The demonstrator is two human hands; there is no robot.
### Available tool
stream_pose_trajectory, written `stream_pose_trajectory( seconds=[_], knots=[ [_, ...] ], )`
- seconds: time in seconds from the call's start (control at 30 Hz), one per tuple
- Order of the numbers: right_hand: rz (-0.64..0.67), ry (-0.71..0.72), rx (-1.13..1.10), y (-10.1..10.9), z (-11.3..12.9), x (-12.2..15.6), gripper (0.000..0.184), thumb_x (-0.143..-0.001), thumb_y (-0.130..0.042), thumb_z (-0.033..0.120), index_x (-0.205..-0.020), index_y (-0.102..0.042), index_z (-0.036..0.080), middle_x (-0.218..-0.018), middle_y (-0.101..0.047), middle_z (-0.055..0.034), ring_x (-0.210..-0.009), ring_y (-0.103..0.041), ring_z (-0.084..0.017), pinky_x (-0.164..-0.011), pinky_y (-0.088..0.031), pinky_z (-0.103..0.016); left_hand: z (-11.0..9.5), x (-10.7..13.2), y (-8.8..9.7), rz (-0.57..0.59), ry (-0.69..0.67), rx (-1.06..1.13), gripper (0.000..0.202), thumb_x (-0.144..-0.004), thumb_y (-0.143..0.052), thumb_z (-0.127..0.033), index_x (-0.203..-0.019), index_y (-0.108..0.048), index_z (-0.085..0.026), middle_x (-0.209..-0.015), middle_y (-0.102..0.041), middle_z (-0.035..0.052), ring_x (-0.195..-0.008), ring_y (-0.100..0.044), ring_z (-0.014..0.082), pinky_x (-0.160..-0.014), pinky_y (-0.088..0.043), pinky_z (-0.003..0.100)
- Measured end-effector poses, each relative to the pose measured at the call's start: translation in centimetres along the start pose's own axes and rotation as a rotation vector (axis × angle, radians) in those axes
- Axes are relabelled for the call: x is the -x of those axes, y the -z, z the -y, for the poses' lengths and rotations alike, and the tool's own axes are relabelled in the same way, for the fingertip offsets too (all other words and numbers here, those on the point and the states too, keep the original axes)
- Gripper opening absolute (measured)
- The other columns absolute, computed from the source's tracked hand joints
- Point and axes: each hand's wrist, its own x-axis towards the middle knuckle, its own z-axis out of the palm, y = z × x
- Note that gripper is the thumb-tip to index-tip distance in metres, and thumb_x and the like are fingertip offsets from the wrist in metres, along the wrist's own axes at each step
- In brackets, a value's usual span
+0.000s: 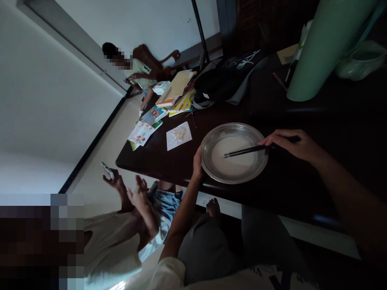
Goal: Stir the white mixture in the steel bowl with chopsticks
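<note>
A round metal basin (236,129) rests on the dark table near its front edge. Pale, milky liquid (234,166) covers its bottom. My left hand (198,163) grips the basin by its left side, with some fingers hidden behind the rim. In my right hand (292,143) is a pair of black chopsticks (248,151), held close together. They reach in over the right rim, and their tips meet the liquid left of the middle.
Left of the basin lies a white sheet (171,141) with small sticks on it. Beyond are stacked books (178,90), a black bag (222,82) and a green cylinder (317,60). One person (111,241) sits at my left with a phone (107,171); another (139,70) sits farther back.
</note>
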Motion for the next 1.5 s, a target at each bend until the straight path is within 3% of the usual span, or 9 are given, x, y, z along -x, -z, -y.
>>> stream_pose_trajectory(
  seconds=[0.13,0.33,0.53,0.7,0.87,1.07,1.27,1.43,1.5],
  knots=[
    [-0.126,-0.007,-0.019,0.5,-0.1,0.0,0.045,-0.084,-0.063,0.067,-0.062,-0.072,0.029,-0.08,-0.081,-0.0054,-0.085,-0.075,-0.028,-0.077,-0.057,-0.045,-0.2,0.1,-0.2,0.038,-0.015,-0.002,0.034,-0.099,-0.054,-0.039,-0.119,-0.077,-0.026,-0.129,-0.076,0.0044,-0.131,-0.063,0.0277,-0.117,-0.046,0.038],
    [0.04,0.004,-0.006,0.2,-0.4,0.2,0.032,-0.089,-0.064,0.059,-0.07,-0.076,0.036,-0.093,-0.083,0.0007,-0.094,-0.074,-0.028,-0.084,-0.057,-0.047,0.1,0.1,-0.1,0.042,-0.008,-0.014,0.034,-0.098,-0.054,-0.04,-0.121,-0.076,-0.029,-0.133,-0.074,0.0009,-0.134,-0.061,0.0285,-0.121,-0.043,0.039],
    [-0.146,-0.008,-0.062,0.5,-0.3,0.1,0.045,-0.087,-0.063,0.061,-0.06,-0.071,0.025,-0.076,-0.079,-0.0056,-0.08,-0.076,-0.025,-0.081,-0.058,-0.041,0.0,0.1,0.0,0.06,0.021,-0.008,0.038,-0.097,-0.054,-0.046,-0.124,-0.075,-0.03,-0.133,-0.074,0.0001,-0.138,-0.058,0.0294,-0.121,-0.042,0.04],
    [0.013,0.011,-0.003,0.2,-0.3,0.0,0.035,-0.084,-0.068,0.056,-0.072,-0.079,0.025,-0.091,-0.083,-0.0054,-0.088,-0.074,-0.025,-0.085,-0.058,-0.04,0.2,0.0,0.0,0.034,0.001,0.016,0.035,-0.094,-0.058,-0.044,-0.119,-0.078,-0.028,-0.133,-0.074,0.0018,-0.133,-0.062,0.0301,-0.121,-0.042,0.038],
    [-0.148,0.026,-0.017,0.7,-0.4,-0.1,0.044,-0.085,-0.065,0.062,-0.063,-0.073,0.025,-0.081,-0.082,-0.0066,-0.083,-0.075,-0.025,-0.084,-0.057,-0.042,-0.3,0.0,-0.2,0.013,0.042,0.034,0.034,-0.097,-0.056,-0.041,-0.116,-0.079,-0.026,-0.129,-0.075,0.0045,-0.136,-0.06,0.0292,-0.12,-0.042,0.037],
    [0.029,0.023,0.006,0.2,-0.2,0.1,0.037,-0.084,-0.067,0.063,-0.068,-0.076,0.031,-0.09,-0.083,-0.0026,-0.093,-0.075,-0.028,-0.095,-0.056,-0.049,-0.9,0.1,-0.3,0.01,0.043,0.019,0.038,-0.099,-0.053,-0.042,-0.118,-0.077,-0.02,-0.129,-0.076,0.0081,-0.134,-0.06,0.0302,-0.12,-0.041,0.041],
    [-0.19,0.021,-0.06,0.6,-0.1,0.0,0.047,-0.084,-0.065,0.065,-0.059,-0.071,0.026,-0.076,-0.08,-0.0066,-0.08,-0.076,-0.026,-0.088,-0.057,-0.045,-0.3,0.2,-0.2,0.036,0.031,0.101,0.035,-0.1,-0.052,-0.041,-0.118,-0.078,-0.026,-0.13,-0.075,0.0031,-0.135,-0.06,0.0285,-0.121,-0.042,0.04],
    [-0.018,0.027,-0.029,0.2,-0.2,0.3,0.043,-0.083,-0.067,0.065,-0.067,-0.076,0.026,-0.085,-0.082,-0.0054,-0.088,-0.076,-0.027,-0.091,-0.057,-0.043,-0.7,0.1,-0.3,0.037,0.054,0.109,0.041,-0.1,-0.048,-0.046,-0.118,-0.078,-0.024,-0.131,-0.075,0.0039,-0.135,-0.06,0.0282,-0.119,-0.044,0.039],
    [-0.033,0.041,-0.003,0.2,-0.2,0.3,0.04,-0.084,-0.068,0.063,-0.07,-0.077,0.027,-0.09,-0.083,-0.005,-0.094,-0.076,-0.027,-0.096,-0.056,-0.044,-0.6,0.1,-0.3,0.025,0.055,0.107,0.041,-0.099,-0.049,-0.049,-0.117,-0.079,-0.025,-0.131,-0.075,0.0038,-0.136,-0.06,0.0281,-0.119,-0.044,0.039]
  ],
)
